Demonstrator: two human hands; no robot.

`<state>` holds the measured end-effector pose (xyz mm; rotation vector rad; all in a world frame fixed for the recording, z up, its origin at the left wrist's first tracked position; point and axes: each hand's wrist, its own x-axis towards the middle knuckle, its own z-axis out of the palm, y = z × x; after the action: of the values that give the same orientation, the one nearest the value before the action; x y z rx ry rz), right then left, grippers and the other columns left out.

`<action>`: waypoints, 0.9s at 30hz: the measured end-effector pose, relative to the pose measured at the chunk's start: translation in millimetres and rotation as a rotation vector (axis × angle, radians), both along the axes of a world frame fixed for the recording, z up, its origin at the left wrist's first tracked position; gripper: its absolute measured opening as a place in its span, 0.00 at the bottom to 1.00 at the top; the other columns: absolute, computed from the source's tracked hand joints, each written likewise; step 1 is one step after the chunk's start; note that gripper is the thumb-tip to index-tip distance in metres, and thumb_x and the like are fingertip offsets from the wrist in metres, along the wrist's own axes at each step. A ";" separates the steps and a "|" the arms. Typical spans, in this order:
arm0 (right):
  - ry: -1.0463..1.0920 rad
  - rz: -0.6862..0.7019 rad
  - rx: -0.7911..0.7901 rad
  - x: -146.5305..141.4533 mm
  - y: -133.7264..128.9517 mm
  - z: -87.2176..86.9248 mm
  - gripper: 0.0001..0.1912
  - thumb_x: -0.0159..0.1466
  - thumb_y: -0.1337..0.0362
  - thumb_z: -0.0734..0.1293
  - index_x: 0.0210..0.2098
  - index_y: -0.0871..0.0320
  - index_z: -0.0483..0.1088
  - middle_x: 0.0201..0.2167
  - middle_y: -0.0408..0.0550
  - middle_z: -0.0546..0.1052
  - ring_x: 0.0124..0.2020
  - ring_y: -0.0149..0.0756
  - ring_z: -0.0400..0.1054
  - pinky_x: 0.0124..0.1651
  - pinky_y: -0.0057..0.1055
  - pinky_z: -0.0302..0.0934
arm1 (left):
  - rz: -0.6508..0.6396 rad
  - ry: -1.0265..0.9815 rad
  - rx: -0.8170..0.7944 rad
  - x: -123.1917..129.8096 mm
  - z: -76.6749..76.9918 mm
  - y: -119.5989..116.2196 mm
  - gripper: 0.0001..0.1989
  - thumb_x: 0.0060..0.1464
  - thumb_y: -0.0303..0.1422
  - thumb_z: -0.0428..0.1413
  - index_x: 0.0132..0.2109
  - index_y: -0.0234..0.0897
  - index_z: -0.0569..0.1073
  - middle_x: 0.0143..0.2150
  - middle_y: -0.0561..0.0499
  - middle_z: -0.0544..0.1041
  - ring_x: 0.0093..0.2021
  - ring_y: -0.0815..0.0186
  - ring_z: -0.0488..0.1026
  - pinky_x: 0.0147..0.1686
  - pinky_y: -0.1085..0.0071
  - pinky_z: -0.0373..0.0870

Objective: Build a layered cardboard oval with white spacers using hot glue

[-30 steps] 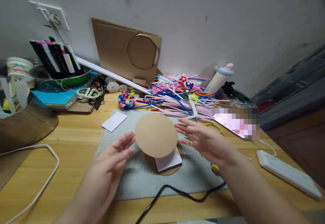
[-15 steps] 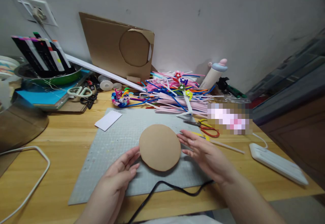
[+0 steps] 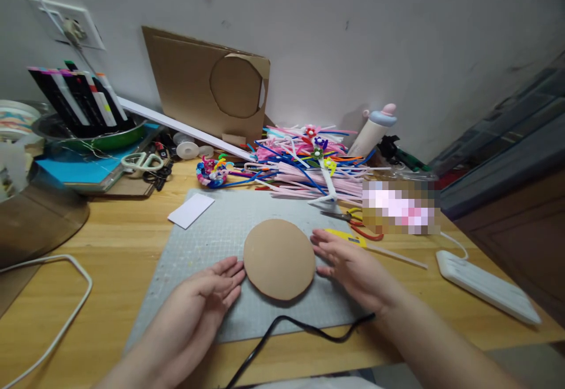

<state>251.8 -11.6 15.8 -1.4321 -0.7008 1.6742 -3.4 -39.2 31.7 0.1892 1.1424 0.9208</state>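
A round cardboard disc [image 3: 279, 259] lies on the grey gridded cutting mat [image 3: 176, 271]. My left hand [image 3: 209, 292] is at its left edge, palm turned up and fingers stretched out. At the right edge is my right hand [image 3: 348, 268], fingers apart and angled toward the disc. Neither hand grips it; whether the fingertips touch the rim I cannot tell. A small white card [image 3: 191, 210] rests on the mat's far left corner. Just beyond my right hand lie a yellow cutter [image 3: 344, 238] and scissors with red and yellow handles [image 3: 368, 231].
Behind the mat, pipe cleaners [image 3: 304, 168] are heaped against the wall. A cardboard sheet with a round cutout [image 3: 185, 77] leans there. Markers [image 3: 83, 103] stand at the far left, near pale-handled scissors [image 3: 143, 164]. A black cable [image 3: 282, 320] crosses the mat's near edge; a white power strip [image 3: 488, 288] sits right.
My left hand has turned more palm-up, its thumb drawn away from the disc. My right hand stays beside the disc. The whole view has shifted slightly.
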 end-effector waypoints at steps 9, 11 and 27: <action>0.061 -0.057 -0.039 -13.3 4.4 5.5 0.28 0.57 0.64 0.68 0.56 0.57 0.60 0.50 0.52 0.74 0.55 0.42 0.63 0.39 0.31 0.60 | -0.075 0.125 -0.009 2.8 -4.2 15.5 0.22 0.48 0.23 0.53 0.52 0.29 0.68 0.50 0.39 0.75 0.55 0.60 0.70 0.45 0.69 0.65; 0.060 -0.072 -0.022 -15.6 2.7 2.1 0.29 0.56 0.65 0.69 0.56 0.57 0.61 0.49 0.51 0.73 0.53 0.40 0.64 0.38 0.30 0.60 | -0.186 0.197 0.088 3.6 -9.1 13.2 0.21 0.49 0.29 0.56 0.52 0.33 0.69 0.49 0.43 0.76 0.54 0.59 0.69 0.41 0.70 0.64; -0.331 0.066 0.625 -19.1 -0.9 -31.0 0.20 0.59 0.61 0.68 0.51 0.51 0.68 0.48 0.48 0.74 0.46 0.42 0.66 0.51 0.42 0.59 | -0.392 0.709 0.808 -8.6 -26.0 22.4 0.17 0.56 0.32 0.51 0.53 0.42 0.63 0.54 0.48 0.70 0.54 0.60 0.67 0.53 0.63 0.63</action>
<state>232.7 -12.5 -15.2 -1.2340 -1.3299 1.1140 -11.9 -16.8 5.8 1.4374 1.2358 0.9361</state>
